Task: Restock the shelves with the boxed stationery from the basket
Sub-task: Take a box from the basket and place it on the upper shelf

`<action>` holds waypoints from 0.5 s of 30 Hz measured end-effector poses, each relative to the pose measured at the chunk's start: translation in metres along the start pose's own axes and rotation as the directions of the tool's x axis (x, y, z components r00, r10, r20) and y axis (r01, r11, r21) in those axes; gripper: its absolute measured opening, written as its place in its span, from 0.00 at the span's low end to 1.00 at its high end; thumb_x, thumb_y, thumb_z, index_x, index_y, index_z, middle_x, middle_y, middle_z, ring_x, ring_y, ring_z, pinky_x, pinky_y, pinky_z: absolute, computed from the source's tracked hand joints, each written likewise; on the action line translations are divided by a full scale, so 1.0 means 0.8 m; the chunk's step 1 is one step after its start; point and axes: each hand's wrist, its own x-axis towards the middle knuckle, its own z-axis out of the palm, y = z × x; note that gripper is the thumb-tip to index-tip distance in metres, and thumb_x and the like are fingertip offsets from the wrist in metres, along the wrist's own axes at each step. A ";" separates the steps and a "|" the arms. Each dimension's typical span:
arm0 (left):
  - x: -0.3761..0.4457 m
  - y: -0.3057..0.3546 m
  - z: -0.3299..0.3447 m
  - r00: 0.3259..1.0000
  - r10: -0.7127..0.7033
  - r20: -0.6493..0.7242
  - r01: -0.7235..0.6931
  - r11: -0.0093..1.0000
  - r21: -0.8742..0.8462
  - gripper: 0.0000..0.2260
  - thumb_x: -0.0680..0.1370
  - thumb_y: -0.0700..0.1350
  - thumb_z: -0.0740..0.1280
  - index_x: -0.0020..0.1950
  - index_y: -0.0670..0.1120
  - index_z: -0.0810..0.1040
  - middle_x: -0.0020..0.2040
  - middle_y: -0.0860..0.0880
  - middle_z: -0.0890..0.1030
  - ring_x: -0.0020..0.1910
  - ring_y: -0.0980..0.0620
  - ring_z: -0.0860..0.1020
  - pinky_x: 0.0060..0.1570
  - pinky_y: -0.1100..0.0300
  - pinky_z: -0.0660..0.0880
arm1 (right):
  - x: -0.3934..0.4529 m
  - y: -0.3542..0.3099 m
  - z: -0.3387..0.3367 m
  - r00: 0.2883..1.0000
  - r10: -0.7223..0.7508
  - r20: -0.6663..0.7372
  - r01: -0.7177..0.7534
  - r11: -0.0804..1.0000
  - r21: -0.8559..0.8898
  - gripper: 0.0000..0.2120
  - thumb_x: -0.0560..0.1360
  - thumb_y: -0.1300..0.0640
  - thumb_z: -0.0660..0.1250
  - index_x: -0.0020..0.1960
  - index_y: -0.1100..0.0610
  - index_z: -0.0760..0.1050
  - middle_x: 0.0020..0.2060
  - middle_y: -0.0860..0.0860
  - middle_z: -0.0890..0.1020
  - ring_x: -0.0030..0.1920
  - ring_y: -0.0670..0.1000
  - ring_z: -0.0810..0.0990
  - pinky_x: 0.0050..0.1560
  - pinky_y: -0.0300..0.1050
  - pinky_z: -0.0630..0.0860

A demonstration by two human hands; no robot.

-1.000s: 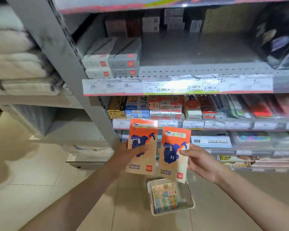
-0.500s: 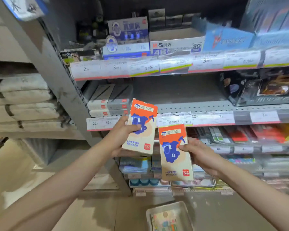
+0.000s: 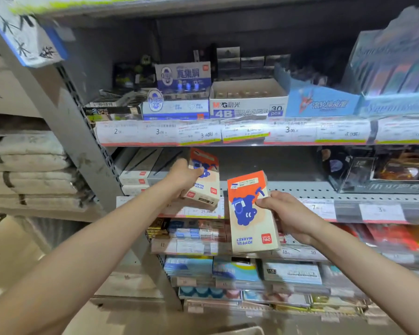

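The left hand (image 3: 182,177) reaches up to the middle shelf (image 3: 288,189), its grip curled round an orange-and-cream box (image 3: 205,180) with a blue cartoon figure on its face; that box is tilted, its lower end at the shelf's front lip, just right of a stack of grey flat boxes (image 3: 140,172) with small red marks, though whether it touches the stack cannot be told; the right hand (image 3: 288,215) holds a second box of the same design (image 3: 250,213) in front of the shelf edge and lower than the first, thumb on the printed face and fingers behind, so the grip is closed on it; this box stands nearly upright with its orange end uppermost and the words "JOYFUL MARKET" reading upside down near its bottom; the two boxes are near each other but apart; behind them the middle shelf is bare grey metal in its central stretch, with dark packaged goods (image 3: 382,170) at its right end; price labels (image 3: 382,211) run along its front rail; the shelf above carries a white "4B ERASER 30 pcs" carton (image 3: 248,106), a blue-and-white display box (image 3: 179,93) to its left and a light blue display box (image 3: 322,102) to its right; below the hands are rows of small coloured packets, blurred; at the bottom edge a pale rim of the basket (image 3: 242,331) shows on the floor; left of the grey upright (image 3: 65,131) lie stacked pale bundles (image 3: 27,165).
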 end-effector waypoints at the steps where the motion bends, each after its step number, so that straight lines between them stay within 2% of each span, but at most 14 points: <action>1: 0.004 0.001 0.004 1.000 0.030 -0.010 -0.029 0.995 0.091 0.10 0.77 0.47 0.65 0.44 0.43 0.69 0.42 0.43 0.80 0.36 0.46 0.80 0.32 0.58 0.72 | 0.003 -0.005 -0.001 1.000 -0.009 -0.006 0.009 1.000 0.000 0.08 0.77 0.60 0.60 0.44 0.57 0.77 0.37 0.52 0.86 0.37 0.51 0.83 0.41 0.44 0.76; 3: 0.005 0.003 0.012 0.996 0.087 -0.003 -0.083 0.958 0.275 0.09 0.78 0.49 0.64 0.47 0.43 0.72 0.45 0.44 0.80 0.45 0.42 0.81 0.32 0.58 0.71 | 0.008 -0.015 -0.001 0.999 -0.012 -0.030 0.012 1.000 0.004 0.08 0.78 0.59 0.60 0.44 0.56 0.77 0.35 0.50 0.86 0.35 0.48 0.84 0.41 0.43 0.77; 7: 0.014 0.002 0.017 0.977 0.209 0.049 -0.205 0.836 0.509 0.09 0.80 0.48 0.61 0.50 0.41 0.73 0.49 0.41 0.80 0.49 0.42 0.80 0.32 0.58 0.69 | 0.019 -0.034 -0.001 0.997 -0.016 -0.073 0.017 1.000 0.016 0.07 0.78 0.58 0.60 0.43 0.55 0.75 0.33 0.48 0.86 0.33 0.45 0.83 0.35 0.40 0.77; 10: 0.025 -0.002 0.015 0.939 0.317 0.136 -0.318 0.642 0.697 0.08 0.80 0.46 0.58 0.50 0.43 0.72 0.49 0.43 0.81 0.49 0.42 0.78 0.37 0.57 0.67 | 0.032 -0.046 0.004 0.994 -0.012 -0.107 0.014 1.000 0.017 0.06 0.78 0.58 0.60 0.45 0.57 0.75 0.33 0.49 0.86 0.33 0.45 0.83 0.35 0.41 0.76; 12: 0.029 -0.007 0.015 0.909 0.370 0.191 -0.375 0.530 0.760 0.09 0.80 0.45 0.58 0.51 0.42 0.75 0.50 0.42 0.81 0.49 0.42 0.78 0.38 0.56 0.66 | 0.040 -0.051 0.009 0.991 -0.018 -0.133 0.019 1.000 0.010 0.06 0.78 0.58 0.61 0.46 0.58 0.74 0.36 0.51 0.85 0.33 0.46 0.83 0.34 0.40 0.75; 15: 0.029 -0.009 0.016 0.892 0.387 0.234 -0.388 0.387 0.837 0.06 0.78 0.39 0.60 0.48 0.43 0.76 0.50 0.44 0.81 0.48 0.44 0.78 0.38 0.57 0.66 | 0.051 -0.056 0.017 0.989 -0.029 -0.144 0.031 0.999 0.010 0.06 0.77 0.58 0.61 0.44 0.59 0.74 0.36 0.52 0.84 0.33 0.47 0.83 0.34 0.39 0.75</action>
